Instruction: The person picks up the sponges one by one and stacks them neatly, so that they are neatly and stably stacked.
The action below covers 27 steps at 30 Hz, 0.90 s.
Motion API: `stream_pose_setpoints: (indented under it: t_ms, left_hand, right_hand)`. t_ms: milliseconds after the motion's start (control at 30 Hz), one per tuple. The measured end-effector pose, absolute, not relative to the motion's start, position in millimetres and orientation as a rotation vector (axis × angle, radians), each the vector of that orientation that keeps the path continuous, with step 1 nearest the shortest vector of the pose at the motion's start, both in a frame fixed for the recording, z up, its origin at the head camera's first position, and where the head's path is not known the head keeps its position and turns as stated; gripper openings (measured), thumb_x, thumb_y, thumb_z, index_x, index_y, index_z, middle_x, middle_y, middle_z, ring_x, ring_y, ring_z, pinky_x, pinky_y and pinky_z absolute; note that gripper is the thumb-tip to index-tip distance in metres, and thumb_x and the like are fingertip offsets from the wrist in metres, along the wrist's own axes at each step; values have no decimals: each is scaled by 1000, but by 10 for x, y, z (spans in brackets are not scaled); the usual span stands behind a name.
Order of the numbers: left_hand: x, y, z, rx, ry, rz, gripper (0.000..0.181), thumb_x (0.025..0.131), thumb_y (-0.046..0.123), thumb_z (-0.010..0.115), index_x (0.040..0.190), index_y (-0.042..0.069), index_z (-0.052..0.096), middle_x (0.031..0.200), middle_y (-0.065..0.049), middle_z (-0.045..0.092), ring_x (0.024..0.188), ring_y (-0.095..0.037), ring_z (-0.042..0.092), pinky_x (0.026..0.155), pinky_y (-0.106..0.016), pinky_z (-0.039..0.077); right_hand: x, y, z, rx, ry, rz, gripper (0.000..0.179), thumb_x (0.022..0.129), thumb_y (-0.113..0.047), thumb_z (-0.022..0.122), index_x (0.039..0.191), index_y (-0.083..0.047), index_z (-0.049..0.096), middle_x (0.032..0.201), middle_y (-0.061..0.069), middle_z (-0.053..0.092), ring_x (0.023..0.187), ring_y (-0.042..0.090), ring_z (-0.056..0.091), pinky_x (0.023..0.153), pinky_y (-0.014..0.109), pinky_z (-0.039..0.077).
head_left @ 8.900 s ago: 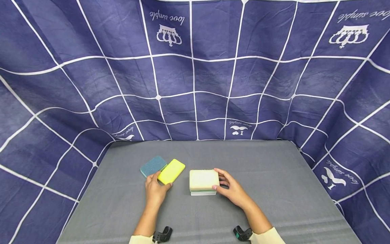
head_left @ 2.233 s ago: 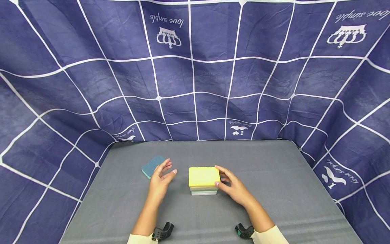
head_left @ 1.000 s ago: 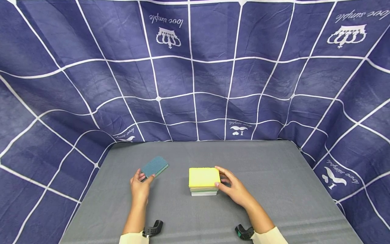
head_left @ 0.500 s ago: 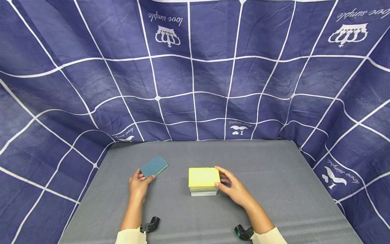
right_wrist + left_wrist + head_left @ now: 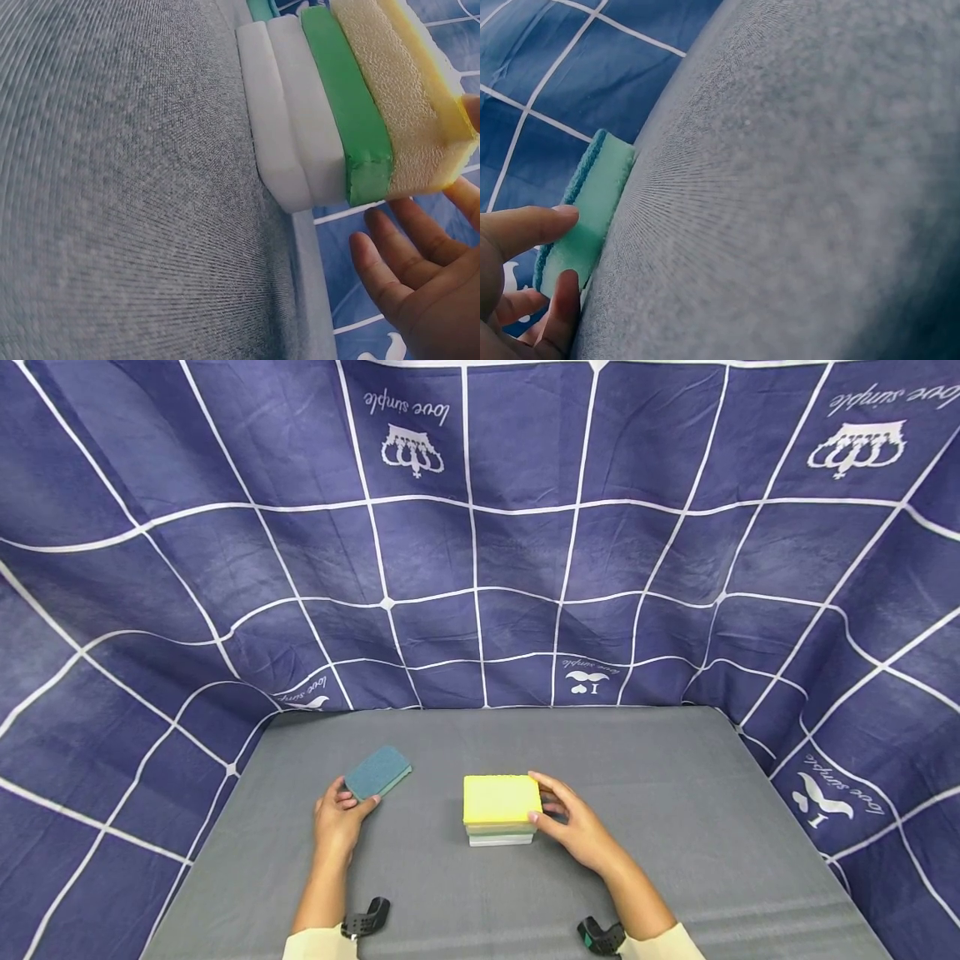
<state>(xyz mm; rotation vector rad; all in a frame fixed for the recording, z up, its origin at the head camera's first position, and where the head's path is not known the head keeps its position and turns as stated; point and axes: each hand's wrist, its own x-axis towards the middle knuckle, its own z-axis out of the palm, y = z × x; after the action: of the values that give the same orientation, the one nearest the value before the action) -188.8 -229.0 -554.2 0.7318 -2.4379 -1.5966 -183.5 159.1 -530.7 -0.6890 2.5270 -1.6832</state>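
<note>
At the left of the table, my left hand (image 5: 337, 822) pinches the near end of a blue-topped sponge (image 5: 378, 771) between thumb and fingers. The left wrist view shows the sponge's pale green side (image 5: 596, 217), its lower edge close to the cloth. Mid-table stands a stack with a yellow sponge (image 5: 501, 797) on top. My right hand (image 5: 573, 827) holds this top sponge at its right end, thumb in front and forefinger behind. Below it, the right wrist view shows a beige sponge layer (image 5: 397, 90), a green layer (image 5: 349, 105) and white sponges (image 5: 277, 112); the other fingers are spread beside them.
Grey cloth covers the table (image 5: 637, 760). A blue curtain (image 5: 525, 552) with white lines hangs behind it and along both sides. Each wrist wears a black strap camera, the left (image 5: 366, 917) and the right (image 5: 600, 935).
The yellow sponge, earlier flat beside the blue one, is now on the stack. My left hand has gone from above the table to the blue sponge. Little differs over the last second.
</note>
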Motion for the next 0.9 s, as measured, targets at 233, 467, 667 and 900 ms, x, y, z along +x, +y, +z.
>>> stream_pose_setpoints:
  t_ms: [233,467,667,900]
  left_hand:
    - [-1880,-2290,-5581,709,-2429,-1612,86,83,25,76,152,10,27,131,-15,39,116,-27,46,100,-41,38]
    - [-1870,-2277,-5595,680,-2414,-1598,83,82,25,77,150,11,32,134,-16,40,118,-27,46,96,-37,37]
    - [-1859,-2287,-5584,637,-2432,-1615,83,80,32,78,149,12,36,141,-13,39,120,-23,45,83,-19,37]
    - [-1856,-2303,-5549,636,-2415,-1684,86,79,42,78,149,15,36,147,-9,39,122,-24,44,73,-11,39]
  right_hand:
    - [-1834,1597,-5317,-706,2518,-1700,58,91,-29,67,144,-29,43,143,3,49,124,15,54,97,44,49]
    - [-1823,1591,-5309,-717,2516,-1703,59,91,-30,67,144,-29,42,144,3,49,124,12,54,96,41,50]
    - [-1823,1584,-5312,-696,2514,-1706,60,90,-31,68,144,-28,43,143,0,49,123,11,55,97,38,50]
    - [-1824,1585,-5309,-698,2514,-1697,60,91,-31,67,145,-29,41,144,2,48,124,14,54,98,42,49]
